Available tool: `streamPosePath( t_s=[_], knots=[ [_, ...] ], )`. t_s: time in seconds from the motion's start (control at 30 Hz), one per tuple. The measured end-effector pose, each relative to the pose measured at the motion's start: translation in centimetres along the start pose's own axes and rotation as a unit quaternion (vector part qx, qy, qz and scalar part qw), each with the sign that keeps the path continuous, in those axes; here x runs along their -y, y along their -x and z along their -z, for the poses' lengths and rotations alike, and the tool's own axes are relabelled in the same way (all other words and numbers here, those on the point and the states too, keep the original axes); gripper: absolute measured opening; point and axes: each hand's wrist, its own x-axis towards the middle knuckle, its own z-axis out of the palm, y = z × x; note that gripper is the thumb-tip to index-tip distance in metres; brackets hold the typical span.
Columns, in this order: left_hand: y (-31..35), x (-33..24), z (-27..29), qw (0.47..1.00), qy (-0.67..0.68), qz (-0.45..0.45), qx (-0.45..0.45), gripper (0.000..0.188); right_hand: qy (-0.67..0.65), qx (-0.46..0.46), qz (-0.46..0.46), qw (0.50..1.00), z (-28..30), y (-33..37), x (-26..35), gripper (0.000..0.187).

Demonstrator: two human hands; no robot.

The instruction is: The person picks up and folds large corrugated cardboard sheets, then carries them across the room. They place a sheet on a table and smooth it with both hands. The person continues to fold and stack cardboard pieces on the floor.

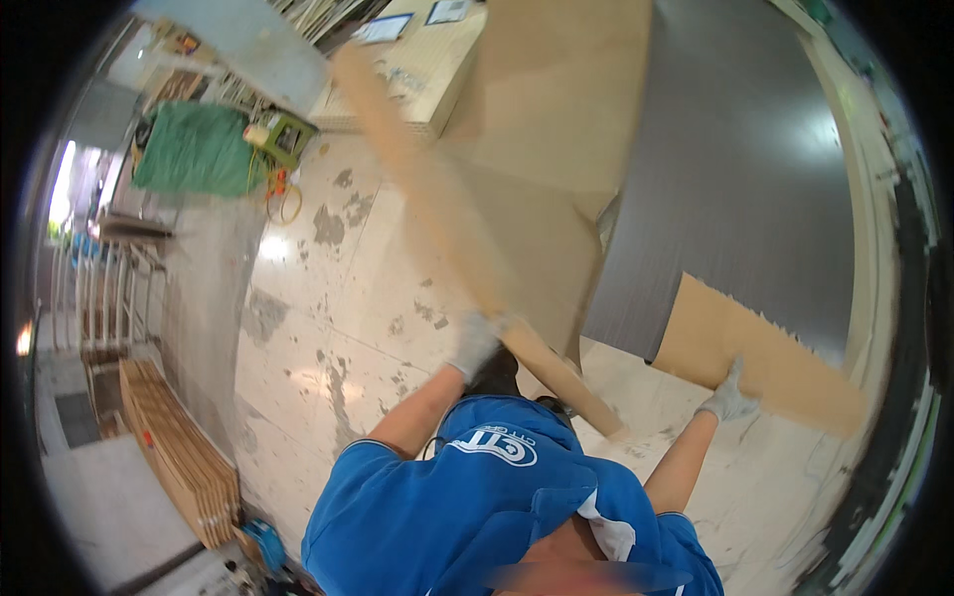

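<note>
My left hand (475, 343), in a pale work glove, is closed round a long, narrow brown strip (422, 199) that looks like cardboard. Slanting from the upper left down past my body, the strip is smeared by motion. My gloved right hand (730, 399) grips the near edge of a torn brown cardboard piece (765, 358), with some fingers hidden beneath it. The piece's ragged edge overlaps the near end of a large dark grey panel (735, 179).
A brown sheet (556, 99) hangs over a stack beside the panel. Farther left are a pale board stack (447, 89) with clipboards, a green machine (288, 137) and green cloth (194, 149). Brown boards (184, 447) lie lower left. The tiled floor (308, 328) is worn.
</note>
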Motion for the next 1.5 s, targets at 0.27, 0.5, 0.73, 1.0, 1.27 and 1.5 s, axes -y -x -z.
streamPosePath(
  t_s=[0.27,0.5,0.73,1.0,1.27,1.5],
  knots=[
    [6.7,-9.1,-6.1,0.973,-0.053,0.082,0.211,0.035,-0.481,0.234,-0.32,0.782,-1.4,-2.0,-2.4,0.057],
    [12.2,-11.7,-6.6,0.99,-0.011,-0.036,0.136,0.035,-0.507,0.279,-0.293,0.761,-1.1,-1.8,-2.9,0.051],
    [11.8,-11.3,-7.2,0.993,0.044,-0.089,0.063,0.028,-0.558,0.3,-0.254,0.731,-1.8,-1.6,-2.8,0.052],
    [9.9,-11.1,-7.1,0.998,0.062,0.015,0.022,0.024,-0.584,0.334,-0.247,0.698,-2.0,-1.5,-1.8,0.053],
    [7.5,-11.4,-9.4,0.995,-0.032,-0.092,0.004,0.049,-0.564,0.338,-0.201,0.726,-2.3,-1.9,-1.9,0.053],
    [8.0,-13.8,-10.6,0.978,-0.123,-0.16,0.054,0.052,-0.548,0.341,-0.225,0.73,-1.6,-1.7,-1.8,0.054]
  ],
)
